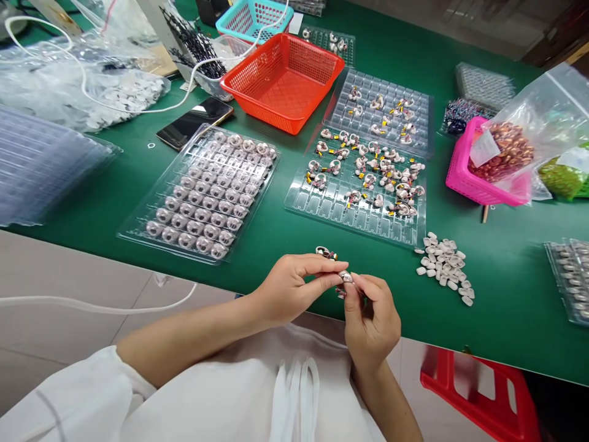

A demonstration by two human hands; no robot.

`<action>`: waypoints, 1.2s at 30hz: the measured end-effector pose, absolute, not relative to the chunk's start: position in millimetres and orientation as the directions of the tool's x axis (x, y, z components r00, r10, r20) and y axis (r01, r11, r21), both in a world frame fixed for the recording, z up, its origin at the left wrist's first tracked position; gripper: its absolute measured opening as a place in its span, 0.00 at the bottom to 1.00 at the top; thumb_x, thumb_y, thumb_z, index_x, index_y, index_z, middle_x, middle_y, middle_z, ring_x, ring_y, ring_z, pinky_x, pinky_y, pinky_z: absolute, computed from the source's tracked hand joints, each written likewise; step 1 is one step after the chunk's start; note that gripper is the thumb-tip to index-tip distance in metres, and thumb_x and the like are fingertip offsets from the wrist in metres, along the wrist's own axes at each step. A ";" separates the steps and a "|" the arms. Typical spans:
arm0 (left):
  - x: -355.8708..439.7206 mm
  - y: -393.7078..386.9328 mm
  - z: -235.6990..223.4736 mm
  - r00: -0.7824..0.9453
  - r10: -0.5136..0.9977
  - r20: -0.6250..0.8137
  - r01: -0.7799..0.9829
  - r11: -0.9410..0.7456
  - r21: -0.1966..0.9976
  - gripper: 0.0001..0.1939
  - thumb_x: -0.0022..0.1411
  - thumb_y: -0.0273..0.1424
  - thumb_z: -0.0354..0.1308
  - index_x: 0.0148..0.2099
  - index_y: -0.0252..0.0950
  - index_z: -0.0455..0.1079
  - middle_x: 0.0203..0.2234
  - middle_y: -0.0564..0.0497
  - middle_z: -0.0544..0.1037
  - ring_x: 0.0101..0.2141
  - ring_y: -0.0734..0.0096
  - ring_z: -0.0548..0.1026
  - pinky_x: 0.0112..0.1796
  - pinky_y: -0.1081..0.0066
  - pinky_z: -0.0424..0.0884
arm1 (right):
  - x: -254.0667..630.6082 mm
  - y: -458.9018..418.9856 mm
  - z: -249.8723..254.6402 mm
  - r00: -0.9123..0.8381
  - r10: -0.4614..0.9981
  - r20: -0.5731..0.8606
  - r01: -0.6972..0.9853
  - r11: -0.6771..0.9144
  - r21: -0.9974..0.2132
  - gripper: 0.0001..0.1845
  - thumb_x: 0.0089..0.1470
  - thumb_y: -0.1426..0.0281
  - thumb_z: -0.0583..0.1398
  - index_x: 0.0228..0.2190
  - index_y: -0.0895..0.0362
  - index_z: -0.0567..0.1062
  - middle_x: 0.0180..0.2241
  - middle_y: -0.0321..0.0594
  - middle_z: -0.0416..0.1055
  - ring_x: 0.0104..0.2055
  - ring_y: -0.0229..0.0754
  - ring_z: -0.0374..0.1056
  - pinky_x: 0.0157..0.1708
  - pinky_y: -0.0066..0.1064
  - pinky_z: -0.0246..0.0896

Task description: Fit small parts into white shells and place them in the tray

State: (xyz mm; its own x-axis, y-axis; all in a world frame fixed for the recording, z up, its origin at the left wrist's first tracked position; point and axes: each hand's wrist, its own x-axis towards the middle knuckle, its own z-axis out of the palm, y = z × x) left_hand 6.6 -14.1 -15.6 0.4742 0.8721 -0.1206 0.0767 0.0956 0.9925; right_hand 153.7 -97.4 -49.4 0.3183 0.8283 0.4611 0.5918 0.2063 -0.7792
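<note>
Close to the table's front edge, my left hand (294,285) and my right hand (372,313) meet, thumbs and fingers pinched on one small glossy beige part (346,277) that looks like an earbud shell. The fingers partly cover it. Just beyond my left fingertips lies another small assembly (326,252) with a beige ring and dark bits. Behind the hands, a clear tray (317,212) carries many loose beige earbud-like pieces with wires and yellow tabs. Right of my hands is a pile of small whitish caps (444,264).
To the left stands a tray of rounded beige shells (197,209) in rows, with a phone (196,123) behind it. A red basket (285,83) sits at the back. On the right are a pink basket (483,178) holding a bag and another filled tray (570,276). A red stool (483,393) stands below.
</note>
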 end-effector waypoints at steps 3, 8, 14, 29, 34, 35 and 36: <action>6.1 -12.9 -17.1 0.485 0.858 -0.171 0.032 0.178 0.984 0.08 0.59 0.30 0.68 0.42 0.37 0.84 0.37 0.47 0.87 0.40 0.60 0.83 0.45 0.67 0.79 | 153.6 -98.0 -50.8 0.343 0.835 0.430 0.553 0.191 -0.811 0.12 0.61 0.76 0.62 0.45 0.50 0.76 0.38 0.40 0.78 0.36 0.42 0.75 0.30 0.33 0.73; 6.6 -9.8 -16.0 0.535 0.810 -0.240 -0.031 0.303 0.952 0.07 0.56 0.31 0.70 0.38 0.35 0.83 0.31 0.48 0.85 0.33 0.66 0.81 0.39 0.70 0.78 | 155.3 -100.2 -53.1 0.334 0.843 0.422 0.531 0.202 -0.823 0.13 0.61 0.76 0.62 0.45 0.50 0.77 0.39 0.40 0.78 0.36 0.41 0.75 0.29 0.32 0.73; 7.4 -9.2 -14.8 0.569 0.770 -0.287 -0.097 0.409 0.907 0.07 0.54 0.29 0.72 0.37 0.33 0.81 0.28 0.49 0.83 0.32 0.68 0.80 0.39 0.70 0.78 | 155.7 -100.1 -55.1 0.322 0.811 0.489 0.537 0.269 -0.800 0.16 0.59 0.77 0.63 0.46 0.48 0.77 0.39 0.40 0.77 0.38 0.42 0.75 0.29 0.32 0.73; 5.6 -13.7 -10.4 0.534 0.822 -0.198 0.078 0.185 0.980 0.08 0.58 0.31 0.68 0.39 0.33 0.83 0.32 0.46 0.85 0.34 0.63 0.80 0.38 0.69 0.75 | 181.3 -93.0 -35.4 0.141 0.980 0.143 0.301 0.095 -0.949 0.06 0.61 0.73 0.63 0.39 0.51 0.79 0.36 0.39 0.74 0.35 0.39 0.72 0.30 0.29 0.70; 9.1 -19.9 -6.9 0.478 0.874 -0.088 0.028 0.085 0.996 0.08 0.60 0.30 0.67 0.40 0.33 0.84 0.32 0.44 0.84 0.34 0.64 0.79 0.37 0.69 0.74 | 169.5 -95.2 -49.8 0.293 0.940 0.173 0.165 0.129 -0.978 0.05 0.61 0.73 0.63 0.38 0.52 0.79 0.35 0.40 0.74 0.33 0.41 0.72 0.27 0.31 0.69; 9.7 -20.6 -6.0 0.472 0.879 -0.069 0.017 0.069 0.997 0.08 0.60 0.30 0.67 0.40 0.33 0.84 0.32 0.44 0.84 0.33 0.64 0.79 0.37 0.69 0.74 | 167.2 -95.2 -52.3 0.312 0.932 0.184 0.137 0.147 -0.980 0.05 0.60 0.73 0.63 0.38 0.51 0.79 0.35 0.40 0.74 0.33 0.41 0.72 0.26 0.31 0.69; 10.3 -21.0 -5.2 0.466 0.883 -0.051 0.008 0.054 0.999 0.07 0.60 0.29 0.67 0.40 0.33 0.84 0.31 0.44 0.84 0.33 0.65 0.79 0.37 0.69 0.74 | 165.2 -95.0 -54.2 0.330 0.923 0.196 0.115 0.167 -0.979 0.06 0.60 0.74 0.63 0.38 0.51 0.79 0.35 0.39 0.74 0.33 0.41 0.72 0.26 0.30 0.69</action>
